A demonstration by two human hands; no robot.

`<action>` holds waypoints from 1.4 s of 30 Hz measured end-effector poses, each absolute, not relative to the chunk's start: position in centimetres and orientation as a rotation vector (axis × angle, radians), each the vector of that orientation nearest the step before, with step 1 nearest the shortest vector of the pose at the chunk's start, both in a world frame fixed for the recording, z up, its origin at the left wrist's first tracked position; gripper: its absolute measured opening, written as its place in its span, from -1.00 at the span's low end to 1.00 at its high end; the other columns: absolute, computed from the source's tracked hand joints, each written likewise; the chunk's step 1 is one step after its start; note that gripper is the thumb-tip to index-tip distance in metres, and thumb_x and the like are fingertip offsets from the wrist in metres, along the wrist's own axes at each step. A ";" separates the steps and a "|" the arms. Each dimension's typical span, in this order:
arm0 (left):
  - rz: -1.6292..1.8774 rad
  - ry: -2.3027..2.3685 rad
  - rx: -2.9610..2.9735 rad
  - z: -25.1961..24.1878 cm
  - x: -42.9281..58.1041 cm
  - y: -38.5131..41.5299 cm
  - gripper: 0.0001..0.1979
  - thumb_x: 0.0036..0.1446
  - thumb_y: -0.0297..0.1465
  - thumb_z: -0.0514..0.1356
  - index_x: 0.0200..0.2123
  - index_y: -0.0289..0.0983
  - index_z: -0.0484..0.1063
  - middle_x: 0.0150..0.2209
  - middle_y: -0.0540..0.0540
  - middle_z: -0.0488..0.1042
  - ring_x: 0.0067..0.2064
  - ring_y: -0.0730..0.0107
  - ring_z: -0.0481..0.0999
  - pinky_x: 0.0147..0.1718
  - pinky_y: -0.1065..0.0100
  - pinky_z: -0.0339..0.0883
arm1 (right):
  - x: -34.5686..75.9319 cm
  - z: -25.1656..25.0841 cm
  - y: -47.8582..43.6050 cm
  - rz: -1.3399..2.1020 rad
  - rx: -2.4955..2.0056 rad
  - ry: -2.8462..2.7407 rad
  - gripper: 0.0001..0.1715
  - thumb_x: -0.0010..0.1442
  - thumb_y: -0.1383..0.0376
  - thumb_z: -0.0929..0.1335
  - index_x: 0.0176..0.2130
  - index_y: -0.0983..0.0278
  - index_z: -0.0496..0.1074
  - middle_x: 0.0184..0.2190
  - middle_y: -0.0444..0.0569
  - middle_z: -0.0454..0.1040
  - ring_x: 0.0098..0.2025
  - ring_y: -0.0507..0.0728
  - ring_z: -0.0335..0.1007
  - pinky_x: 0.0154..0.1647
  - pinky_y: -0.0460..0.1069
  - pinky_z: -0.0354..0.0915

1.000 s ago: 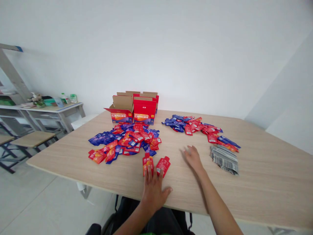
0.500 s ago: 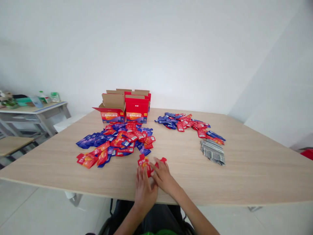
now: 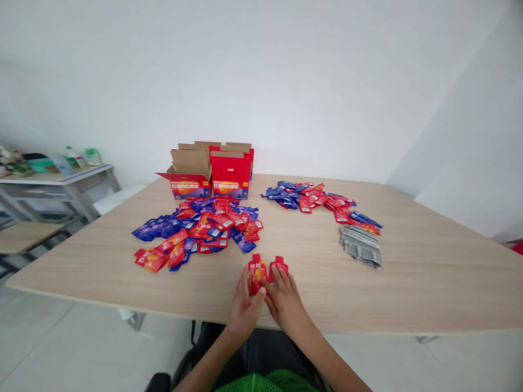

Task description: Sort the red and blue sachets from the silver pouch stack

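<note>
Two red pouches lie side by side near the front edge of the wooden table (image 3: 429,283). My left hand (image 3: 244,305) rests on the left red pouch (image 3: 257,267), thumb and fingers pinching its lower part. My right hand (image 3: 285,298) lies with its fingers on the lower part of the right red pouch (image 3: 279,265). Both hands touch each other at the table's front edge. Beyond them spreads a big pile of red and blue pouches (image 3: 200,228).
Open red cartons (image 3: 212,174) stand at the back of the table. A second pile of red and blue pouches (image 3: 318,201) lies back right, with a stack of grey striped packets (image 3: 360,246) beside it. A side table (image 3: 57,177) with bottles stands at left.
My right hand came from the open table at right over to the two pouches, joining my left hand. The two pouches now lie straightened, side by side.
</note>
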State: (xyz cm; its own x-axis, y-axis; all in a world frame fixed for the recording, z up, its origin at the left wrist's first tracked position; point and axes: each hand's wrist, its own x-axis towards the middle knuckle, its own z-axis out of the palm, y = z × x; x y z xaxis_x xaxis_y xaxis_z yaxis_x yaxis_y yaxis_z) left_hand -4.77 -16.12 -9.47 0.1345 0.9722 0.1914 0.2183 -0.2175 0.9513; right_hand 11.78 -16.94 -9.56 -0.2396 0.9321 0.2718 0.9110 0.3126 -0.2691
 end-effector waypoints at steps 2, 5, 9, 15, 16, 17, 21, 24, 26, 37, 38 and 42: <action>1.117 1.180 1.593 -9.4 -4.8 -15.9 -0.34 0.21 -0.18 0.15 0.30 -0.32 0.12 0.34 -0.38 0.17 0.39 0.04 0.11 0.35 -0.03 -0.03 | 11.3 -11.9 -17.1 0.081 -1.681 -2.174 -0.47 0.27 0.35 0.29 0.21 0.19 0.40 0.31 0.28 0.23 0.36 0.53 0.07 0.22 0.48 0.14; 1.059 1.195 1.674 -9.5 -5.9 -15.1 -0.39 0.21 -0.18 0.17 0.25 -0.33 0.23 0.32 -0.38 0.21 0.37 0.04 0.15 0.36 0.00 0.00 | 10.2 -14.2 -16.7 0.078 -1.581 -2.203 -0.41 0.24 0.39 0.27 0.25 0.24 0.36 0.29 0.27 0.26 0.35 0.47 0.10 0.24 0.43 0.17; 1.105 1.458 1.927 -9.4 -9.7 -12.9 -0.54 0.27 -0.21 0.09 0.12 -0.38 0.37 0.31 -0.42 0.19 0.38 0.01 0.12 0.29 -0.05 0.13 | 9.0 -12.8 -15.1 0.138 -1.573 -2.271 -0.40 0.20 0.41 0.29 0.22 0.26 0.38 0.31 0.27 0.25 0.35 0.44 0.11 0.29 0.35 0.11; 1.156 2.281 2.245 -7.4 -18.4 -8.2 -0.41 0.29 -0.18 0.08 0.26 -0.41 0.25 0.39 -0.46 -0.01 0.46 -0.09 -0.21 0.35 -0.10 -0.16 | 12.0 -9.7 -12.4 0.305 -1.757 -2.240 -0.42 0.16 0.45 0.28 0.16 0.27 0.44 0.30 0.27 0.26 0.35 0.43 0.13 0.28 0.35 0.08; 1.138 2.394 2.211 -7.2 -19.6 -7.7 -0.37 0.28 -0.15 0.08 0.28 -0.45 0.23 0.39 -0.50 -0.04 0.46 -0.16 -0.24 0.35 -0.12 -0.18 | 12.8 -9.9 -12.4 0.324 -1.765 -2.249 -0.43 0.16 0.44 0.28 0.16 0.27 0.44 0.30 0.28 0.26 0.35 0.42 0.12 0.28 0.36 0.08; 1.074 2.471 2.185 -7.0 -20.6 -7.3 -0.34 0.27 -0.13 0.09 0.29 -0.45 0.22 0.40 -0.51 -0.08 0.45 -0.21 -0.28 0.34 -0.15 -0.22 | 13.5 -10.1 -12.6 0.339 -1.770 -2.262 -0.43 0.17 0.43 0.27 0.17 0.27 0.43 0.30 0.28 0.26 0.36 0.42 0.11 0.28 0.36 0.08; 0.757 2.565 2.072 -7.2 -22.7 -7.0 -0.24 0.19 -0.05 0.15 0.31 -0.43 0.22 0.41 -0.56 -0.14 0.42 -0.44 -0.27 0.30 -0.24 -0.26 | 15.3 -11.1 -14.2 0.261 -1.890 -2.249 -0.45 0.23 0.38 0.24 0.19 0.31 0.40 0.32 0.33 0.21 0.36 0.42 0.11 0.28 0.37 0.05; 0.664 2.603 1.945 -7.4 -22.6 -7.5 -0.21 0.19 0.04 0.10 0.37 -0.25 0.13 0.41 -0.54 -0.14 0.39 -0.56 -0.20 0.24 -0.31 -0.18 | 15.6 -10.8 -14.8 0.157 -2.080 -2.205 -0.43 0.25 0.37 0.23 0.22 0.38 0.35 0.32 0.41 0.17 0.36 0.45 0.09 0.24 0.37 0.07; 0.577 2.599 1.907 -7.2 -22.4 -7.9 -0.23 0.21 0.07 0.05 0.37 -0.19 0.13 0.38 -0.54 -0.07 0.37 -0.57 -0.09 0.22 -0.27 -0.09 | 15.6 -10.1 -14.4 0.133 -2.155 -2.190 -0.41 0.26 0.38 0.22 0.25 0.37 0.32 0.34 0.41 0.15 0.37 0.44 0.07 0.23 0.36 0.08; 0.462 2.645 1.958 -7.7 -21.2 -10.8 -0.35 0.32 -0.06 -0.04 0.33 -0.33 0.22 0.29 -0.55 0.12 0.33 -0.46 0.09 0.21 -0.13 0.07 | 14.8 -7.1 -12.9 0.204 -2.242 -2.158 -0.36 0.27 0.45 0.19 0.32 0.40 0.21 0.38 0.40 0.05 0.42 0.40 -0.06 0.26 0.34 0.01; 0.476 2.652 1.971 -7.8 -20.9 -11.2 -0.37 0.33 -0.10 -0.05 0.32 -0.34 0.24 0.28 -0.55 0.14 0.32 -0.46 0.11 0.20 -0.13 0.08 | 14.7 -7.1 -13.0 0.199 -2.239 -2.159 -0.36 0.27 0.45 0.19 0.32 0.40 0.21 0.38 0.41 0.04 0.42 0.39 -0.06 0.27 0.34 0.01; 0.501 2.670 2.100 -8.0 -19.6 -12.9 -0.45 0.35 -0.20 -0.03 0.27 -0.36 0.31 0.25 -0.53 0.21 0.29 -0.40 0.19 0.18 -0.12 0.15 | 14.7 -7.0 -13.6 0.183 -2.231 -2.166 -0.40 0.31 0.41 0.17 0.31 0.41 0.22 0.38 0.40 0.06 0.42 0.39 -0.04 0.27 0.33 0.01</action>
State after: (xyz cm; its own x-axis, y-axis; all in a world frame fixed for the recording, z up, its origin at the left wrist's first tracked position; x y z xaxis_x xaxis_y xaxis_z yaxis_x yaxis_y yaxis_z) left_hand -19.65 -12.88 -7.97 -0.2253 0.8891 0.3985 0.9731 0.2259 0.0462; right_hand 14.67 -13.61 -6.98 0.0263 0.9975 -0.0655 0.9944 -0.0328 -0.1006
